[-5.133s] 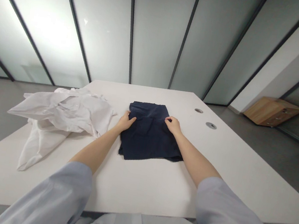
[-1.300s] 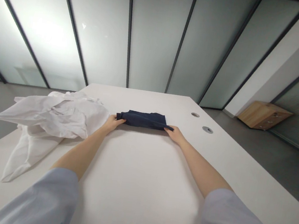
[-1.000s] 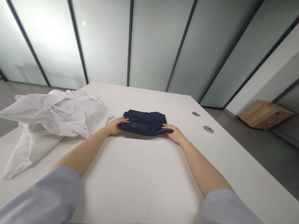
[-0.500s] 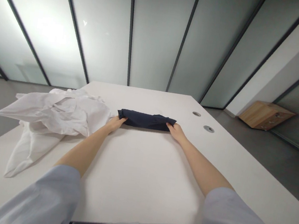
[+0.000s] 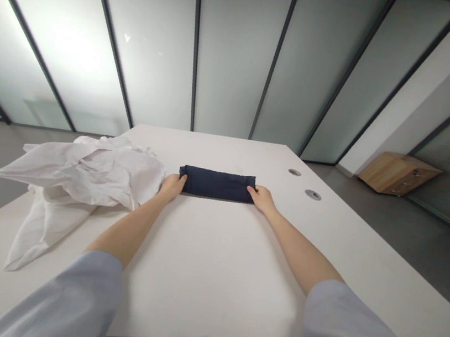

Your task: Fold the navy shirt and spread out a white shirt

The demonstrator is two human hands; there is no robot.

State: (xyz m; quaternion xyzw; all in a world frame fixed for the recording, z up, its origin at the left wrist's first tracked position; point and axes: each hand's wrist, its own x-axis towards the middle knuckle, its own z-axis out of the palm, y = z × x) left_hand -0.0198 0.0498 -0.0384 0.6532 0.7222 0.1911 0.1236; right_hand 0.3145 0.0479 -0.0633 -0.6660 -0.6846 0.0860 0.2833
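A dark navy garment [image 5: 216, 184], folded into a narrow flat strip, lies across the middle of the white table [image 5: 211, 267]. My left hand [image 5: 172, 186] grips its left end with curled fingers. At the strip's right end my right hand [image 5: 261, 197] has its fingers closed on the cloth. Both forearms reach forward over the table, bare below light grey-blue sleeves.
A crumpled white garment [image 5: 77, 173] is heaped at the table's left side, partly hanging over the edge, close to my left hand. Two round cable grommets [image 5: 313, 194] sit at the right of the table. A wooden cabinet [image 5: 399, 172] stands on the floor at the far right.
The navy garment was a wide folded rectangle five seconds ago; it has been folded away from me into a narrow strip. My hands moved farther out with it and now hold its two ends.
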